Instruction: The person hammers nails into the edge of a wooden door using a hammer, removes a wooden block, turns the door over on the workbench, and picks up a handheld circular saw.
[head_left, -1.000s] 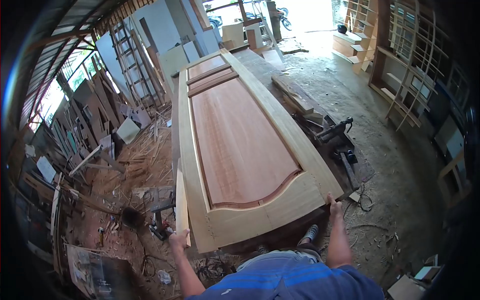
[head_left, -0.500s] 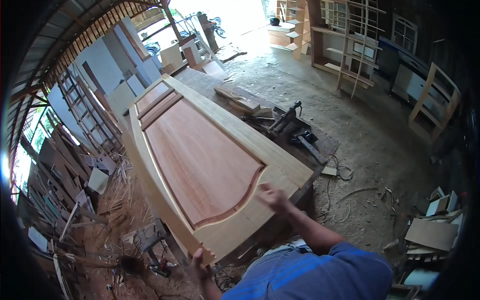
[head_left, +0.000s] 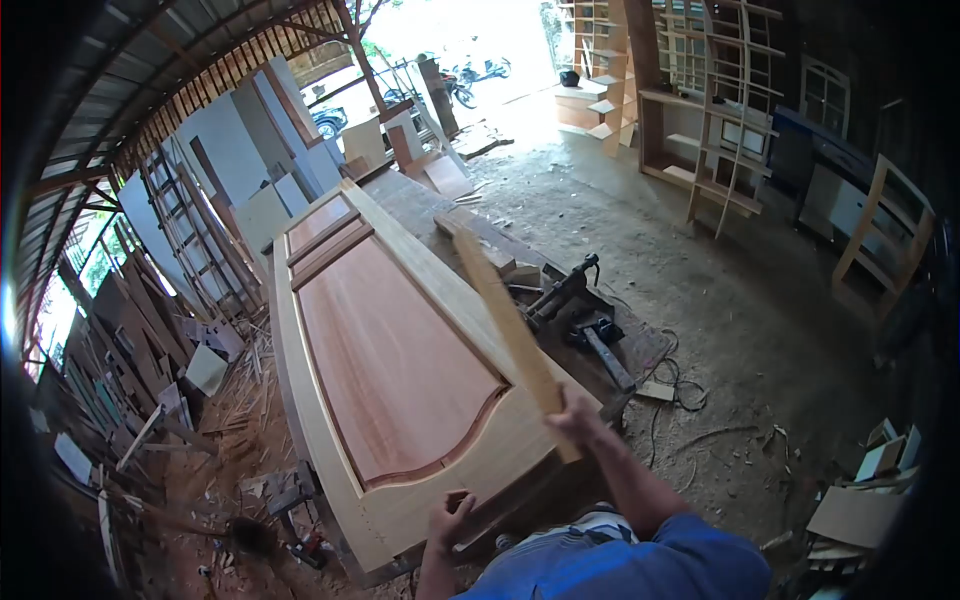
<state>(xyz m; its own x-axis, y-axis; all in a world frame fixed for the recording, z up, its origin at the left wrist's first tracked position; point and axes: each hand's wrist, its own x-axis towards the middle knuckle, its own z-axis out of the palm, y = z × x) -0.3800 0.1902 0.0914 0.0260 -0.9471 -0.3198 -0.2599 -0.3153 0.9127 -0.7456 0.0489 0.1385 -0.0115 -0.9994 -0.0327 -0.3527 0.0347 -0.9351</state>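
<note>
A large wooden door (head_left: 390, 350) with a reddish inset panel and pale frame lies flat on the workbench before me. My right hand (head_left: 578, 418) is wrapped round the near part of a long, narrow wooden board (head_left: 508, 330). That board slants over the door's right side, its far end pointing toward the back. Over the pale near end of the door is my left hand (head_left: 450, 515), fingers curled in; I see nothing in it. Whether the left hand touches the wood I cannot tell.
A dark metal clamp or vise (head_left: 565, 290) and a wood block (head_left: 522, 274) sit on the bench right of the door. A cable (head_left: 690, 395) lies on the floor there. Scrap boards (head_left: 140, 320) lean at left; a wooden frame (head_left: 885, 235) stands at right.
The long board has gone from the door's left edge, where my left hand held it, to the right side in my right hand. My left hand has let go and moved right.
</note>
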